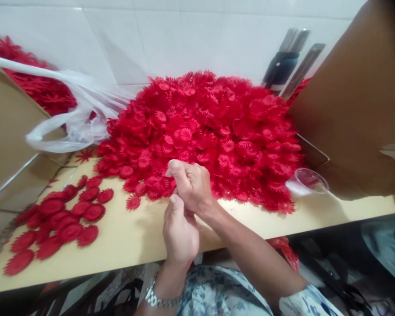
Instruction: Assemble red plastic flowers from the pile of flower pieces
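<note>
A big heap of red plastic flower pieces covers the back of the pale tabletop. My right hand is at the heap's near edge, fingers curled and thumb raised. My left hand, with a metal watch on its wrist, sits just below and touches the right hand, its fingers curled too. Whatever lies between the two hands is hidden. To the left, several assembled red flower discs lie spread on the table.
An open cardboard box with a clear plastic bag of red pieces stands at the left. A large cardboard flap rises at the right, with a clear plastic cup beside it. Dark-handled tools lean on the tiled wall.
</note>
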Tool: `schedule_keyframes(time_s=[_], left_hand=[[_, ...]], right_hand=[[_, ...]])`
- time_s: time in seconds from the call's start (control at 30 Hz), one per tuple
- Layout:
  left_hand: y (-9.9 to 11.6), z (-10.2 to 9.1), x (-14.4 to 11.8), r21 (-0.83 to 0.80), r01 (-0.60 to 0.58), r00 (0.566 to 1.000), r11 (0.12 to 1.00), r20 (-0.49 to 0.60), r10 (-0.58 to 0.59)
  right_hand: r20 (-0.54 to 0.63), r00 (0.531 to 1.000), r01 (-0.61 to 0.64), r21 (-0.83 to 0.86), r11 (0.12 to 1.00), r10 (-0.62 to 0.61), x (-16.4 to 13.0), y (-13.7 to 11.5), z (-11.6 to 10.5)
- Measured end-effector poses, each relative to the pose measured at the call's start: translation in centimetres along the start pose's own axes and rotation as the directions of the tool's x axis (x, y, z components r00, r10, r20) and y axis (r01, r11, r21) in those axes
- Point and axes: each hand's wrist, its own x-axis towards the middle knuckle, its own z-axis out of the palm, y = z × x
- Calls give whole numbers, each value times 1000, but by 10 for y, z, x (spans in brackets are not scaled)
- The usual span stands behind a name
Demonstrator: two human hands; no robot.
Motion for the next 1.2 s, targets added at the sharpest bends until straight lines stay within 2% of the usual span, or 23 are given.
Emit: schedule_keyframes(time_s=[0.03,0.1,0.17,0.2,0.27,0.33,0.4,0.53,0.67,0.77,0.93,1.03,1.2], left_hand=[[1,-1,1,-16,31,999,999,-11,-32],[6,-4,3,-57,108,993,992,-36,-110],[14,-7,4,-101,157,985,982,-49,-163],[17,-8,5,-118,171,983,978,-48,-177],[23,-13,5,-132,196,978,972,-42,-203],[26,-18,3,-127,230,971,965,-40,-237],[27,-25,1,-127,258,965,958,-16,-262],[24,-36,-3,-37,245,969,969,37,-244],[21,-43,-7,144,198,980,970,-25,-196],[19,-44,-10,237,201,980,951,-61,-192],[17,-46,-15,338,222,974,915,-41,-222],[17,-47,-17,406,229,972,885,-52,-227],[14,-47,-15,535,211,977,818,-134,-164]], right_hand=[[21,997,-78,102,992,76,0,1,0],[99,977,-210,330,920,187,0,2,-2],[175,958,-284,486,827,226,-4,4,-6],[187,956,-292,509,810,227,-7,6,-10],[155,970,-240,456,857,189,-16,11,-18],[102,991,-120,318,940,92,-25,17,-27],[77,997,-2,169,986,-11,-33,22,-35],[128,988,89,19,996,-91,-43,28,-44],[180,970,173,-34,984,-164,-50,31,-44],[208,959,210,-64,976,-193,-55,34,-43],[230,944,259,-67,964,-237,-60,36,-44],[231,947,248,-71,966,-226,-62,36,-45],[292,940,181,14,983,-177,-64,29,-45]])
